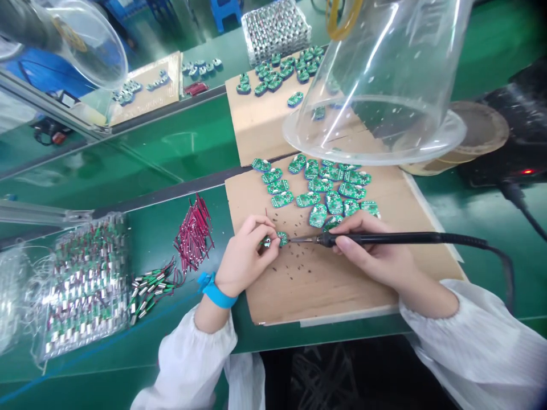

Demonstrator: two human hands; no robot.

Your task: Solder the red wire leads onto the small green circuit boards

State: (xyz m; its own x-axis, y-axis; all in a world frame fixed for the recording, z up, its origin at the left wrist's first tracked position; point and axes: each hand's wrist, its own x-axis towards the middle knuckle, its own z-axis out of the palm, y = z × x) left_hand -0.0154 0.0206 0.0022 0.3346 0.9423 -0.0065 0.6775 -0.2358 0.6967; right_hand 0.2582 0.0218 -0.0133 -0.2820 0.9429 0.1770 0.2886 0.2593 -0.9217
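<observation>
The right grip point(371, 256) is closed around a slim black soldering iron point(393, 240), its thin metal tip at the edge of a small circuit board point(282, 238) that the left grip point(245, 250) pinches over brown cardboard point(325, 290). The sheet lies on a smooth green counter point(154, 239), beneath a clear hood point(384, 85); a blue stool point(226, 12) stands beyond. The pinched board is green with pale marks, partly covered by fingers. Farther up the matte cardboard sit glossy, rounded boards point(320, 185); to its left, thin dark-red wires point(194, 233) are heaped.
</observation>
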